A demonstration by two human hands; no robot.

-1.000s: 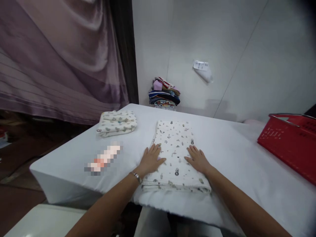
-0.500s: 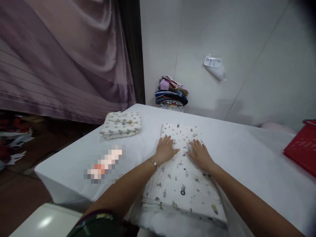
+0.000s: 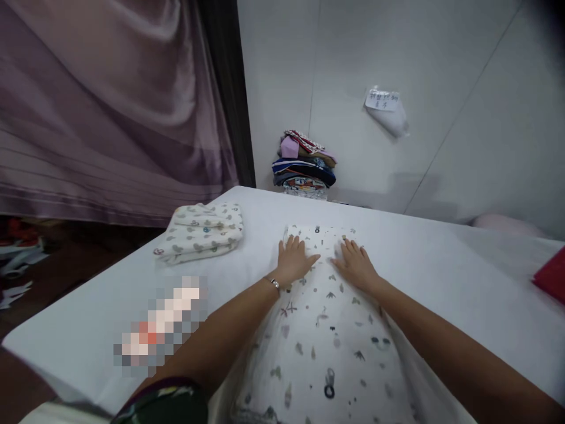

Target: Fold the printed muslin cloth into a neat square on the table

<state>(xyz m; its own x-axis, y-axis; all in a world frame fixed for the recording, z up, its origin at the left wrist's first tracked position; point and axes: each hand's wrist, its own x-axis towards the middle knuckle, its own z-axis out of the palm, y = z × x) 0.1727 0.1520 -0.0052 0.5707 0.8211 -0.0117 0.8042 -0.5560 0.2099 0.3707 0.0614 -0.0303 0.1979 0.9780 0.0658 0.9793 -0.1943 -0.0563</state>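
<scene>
A white cloth [image 3: 326, 330] with small printed figures lies lengthwise on the white-covered table [image 3: 441, 282], its near end running out of the bottom of the view. My left hand [image 3: 294, 261] rests flat on its left side near the far end, fingers spread, a bracelet on the wrist. Opposite it, my right hand [image 3: 355, 264] presses on the right side, fingers apart. The thumbs point toward each other with a gap between them. Neither hand grips anything.
A folded patterned cloth [image 3: 203, 231] sits at the table's left. Nearer is a blurred-out item [image 3: 161, 321]. Stacked folded fabrics [image 3: 304, 164] stand beyond the far edge. A red object [image 3: 551, 275] is at the right. A purple curtain [image 3: 110, 106] hangs at left.
The view has moved closer over the table. More of the printed cloth's surface fills the bottom, and its near edge has dropped lower. Both hands remain flat on it, nearer its far end.
</scene>
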